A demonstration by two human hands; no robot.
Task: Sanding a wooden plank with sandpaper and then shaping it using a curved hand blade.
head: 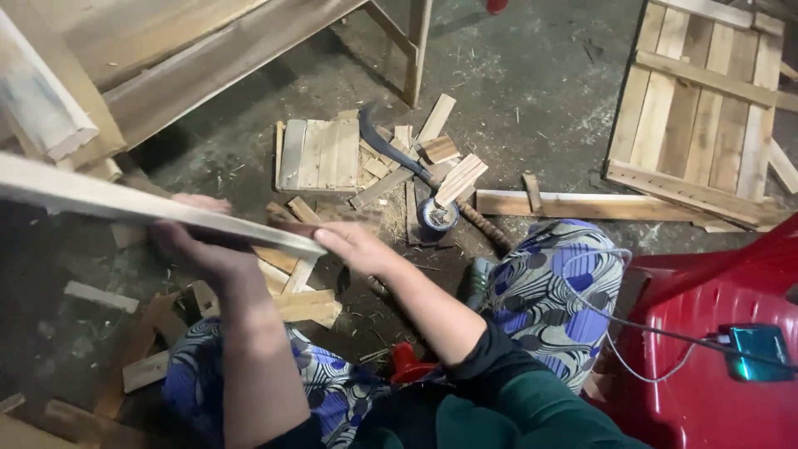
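My left forearm reached straight out from my body, the left hand (204, 249) turned palm-down with its grip clamped on a long pale wooden slat (158, 212); the fingers wrapped over the far edge, and their tips showed just above the board. My right arm came in from the lower right, bent at the elbow, and the right hand (357, 248) lay at the near end of the same slat, fingers pressed against its end and underside, closed on the wood. The slat ran level across both hands, from the right hand away to the left edge of view, held above my knees and clear of the floor (515, 91).

Below the hands, short wood offcuts (303, 303) lay scattered on the floor. Farther out sat a small slatted panel (320, 155), and just beside it a curved crowbar (399, 154) resting among scraps. A red plastic chair (715, 333) stood at my right, and a larger pallet panel (706, 108) lay well apart beyond it.
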